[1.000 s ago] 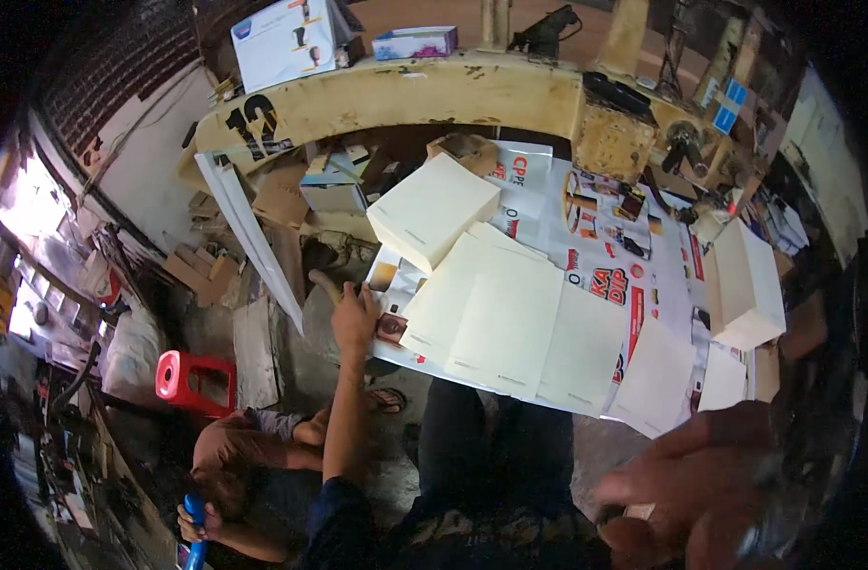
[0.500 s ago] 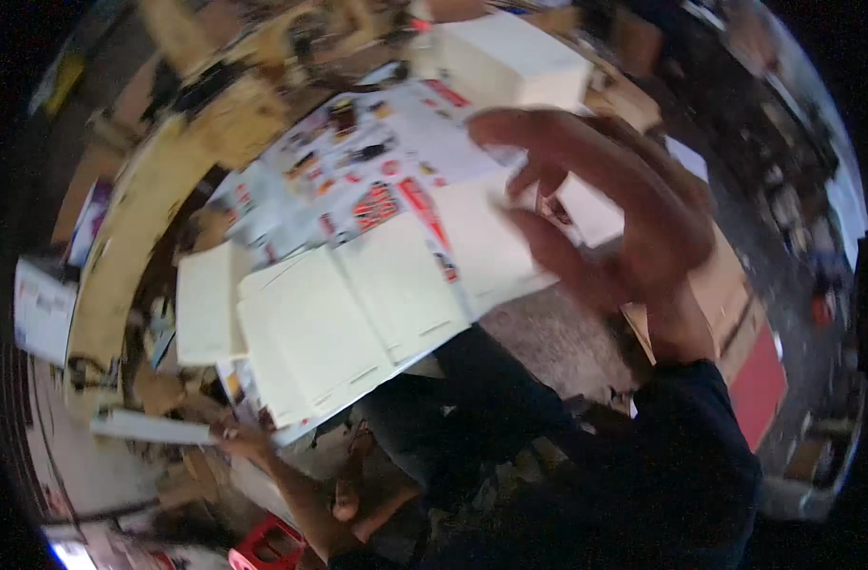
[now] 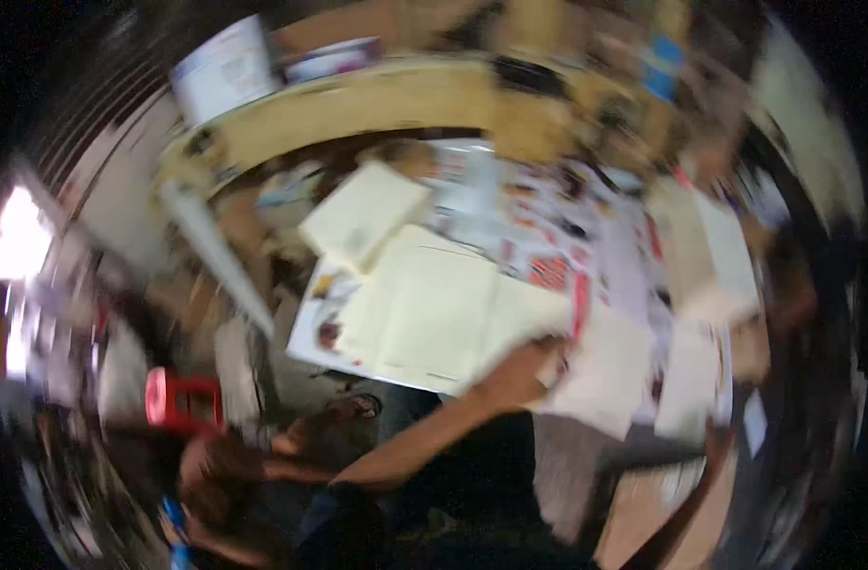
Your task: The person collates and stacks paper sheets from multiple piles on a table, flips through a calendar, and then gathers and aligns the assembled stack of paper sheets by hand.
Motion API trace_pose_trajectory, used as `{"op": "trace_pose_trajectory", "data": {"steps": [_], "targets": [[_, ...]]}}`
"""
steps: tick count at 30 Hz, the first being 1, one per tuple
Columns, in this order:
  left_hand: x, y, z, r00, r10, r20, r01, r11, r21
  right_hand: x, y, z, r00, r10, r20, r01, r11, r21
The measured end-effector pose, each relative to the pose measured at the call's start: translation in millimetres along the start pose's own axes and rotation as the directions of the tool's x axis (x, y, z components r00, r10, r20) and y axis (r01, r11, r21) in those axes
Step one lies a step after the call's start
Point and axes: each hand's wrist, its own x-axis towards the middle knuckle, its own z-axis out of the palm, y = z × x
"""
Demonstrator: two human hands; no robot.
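Note:
My left hand (image 3: 536,372) reaches across to the front edge of the cream paper sheets (image 3: 440,302); its fingers are blurred, and whether they hold anything does not show. My right hand (image 3: 720,445) is at the lower right, beside the near corner of a pale sheet (image 3: 692,375), with its fingers smeared by motion. Between the hands lies another cream sheet (image 3: 607,370). All these lie on a large printed poster sheet (image 3: 600,252) with red and orange pictures. A thick cream paper block (image 3: 365,214) rests at the left end of the sheets.
A tall paper stack (image 3: 724,252) stands at the right. A yellowish wooden beam (image 3: 358,100) runs along the back. A long white strip (image 3: 220,258) leans at the left. A red stool (image 3: 184,399) stands near another person's bare limbs (image 3: 229,475). Cardboard (image 3: 648,508) lies below right.
The view has swung left. My left hand has come from the white strip to the cream sheets. My right hand, raised before, has gone down to the table's right front edge.

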Motion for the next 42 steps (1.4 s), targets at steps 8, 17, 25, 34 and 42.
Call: {"op": "trace_pose_trajectory", "data": {"steps": [8, 17, 25, 34, 42], "targets": [[-2, 5, 143, 0.934, 0.341, 0.105, -0.357, 0.891, 0.279, 23, -9, -33, 0.519, -0.844, -0.136, 0.789, 0.534, -0.303], [15, 39, 175, 0.964, 0.210, -0.161, -0.147, 0.932, 0.332, -5, -89, -20, 0.938, -0.196, -0.287, 0.261, 0.942, 0.210], [20, 26, 128, 0.996, 0.088, 0.008, -0.088, 0.996, -0.009, -14, -110, -27, 0.665, -0.623, -0.413, 0.516, 0.782, -0.348], [23, 12, 94, 0.964, -0.250, 0.096, 0.267, 0.924, -0.273, -18, -136, -14, 0.643, -0.570, -0.511, 0.723, 0.672, 0.159], [13, 7, 83, 0.907, -0.253, -0.338, 0.122, 0.923, -0.364, -20, -126, -54, 0.883, -0.457, -0.108, 0.466, 0.880, 0.091]]}}
